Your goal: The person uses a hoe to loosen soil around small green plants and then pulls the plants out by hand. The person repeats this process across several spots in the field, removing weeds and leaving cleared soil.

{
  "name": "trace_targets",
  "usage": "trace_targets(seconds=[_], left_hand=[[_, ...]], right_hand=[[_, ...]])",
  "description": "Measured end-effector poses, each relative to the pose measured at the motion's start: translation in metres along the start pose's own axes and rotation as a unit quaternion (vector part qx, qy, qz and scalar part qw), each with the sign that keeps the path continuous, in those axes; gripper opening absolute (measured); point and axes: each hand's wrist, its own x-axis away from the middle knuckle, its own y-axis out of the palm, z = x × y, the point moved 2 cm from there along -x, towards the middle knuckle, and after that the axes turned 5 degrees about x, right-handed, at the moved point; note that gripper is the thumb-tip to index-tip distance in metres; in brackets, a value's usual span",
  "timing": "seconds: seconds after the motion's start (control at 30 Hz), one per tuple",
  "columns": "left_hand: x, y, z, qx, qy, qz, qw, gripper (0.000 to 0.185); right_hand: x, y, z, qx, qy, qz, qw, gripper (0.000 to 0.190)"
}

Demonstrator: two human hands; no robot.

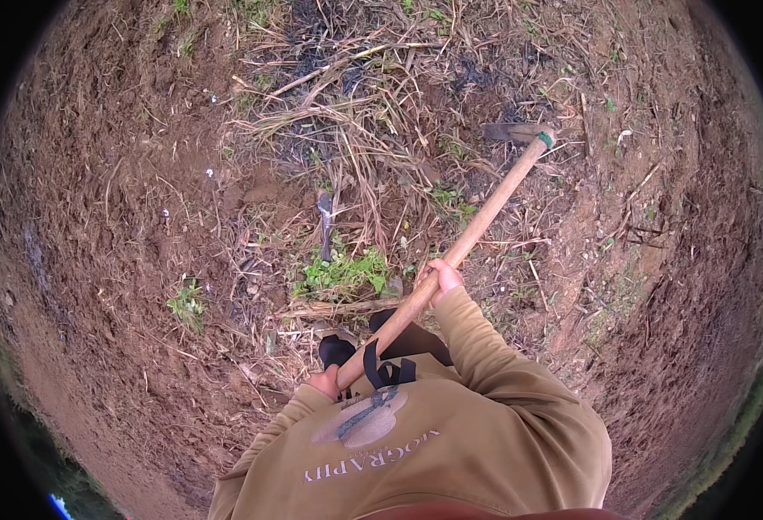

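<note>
A hoe with a long wooden handle slants across my front, from low at my waist up to the right. My right hand grips it around the middle of the shaft. Lower down, my left hand is closed around the butt end, partly hidden by the handle and sleeve. At the far end, green binding wraps the shaft beside the metal blade, which points left over dry stalks and dark soil. Whether the blade touches the ground, I cannot tell.
Dry grass stalks lie heaped ahead. A clump of green weeds grows just before my feet, with a smaller weed to the left. A dark, narrow object lies between stalks and weeds. Brown soil stretches to both sides.
</note>
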Motion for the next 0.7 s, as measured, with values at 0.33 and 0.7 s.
trace_targets(seconds=[0.33,0.7], left_hand=[[-0.086,-0.074,0.114,0.148,0.165,0.233,0.947,0.029],[-0.031,-0.021,0.048,0.288,-0.054,0.131,0.947,0.042]], right_hand=[[0.094,0.124,-0.181,0.054,-0.411,-0.186,0.891,0.016],[-0.017,0.201,-0.041,0.363,-0.089,0.011,0.927,0.021]])
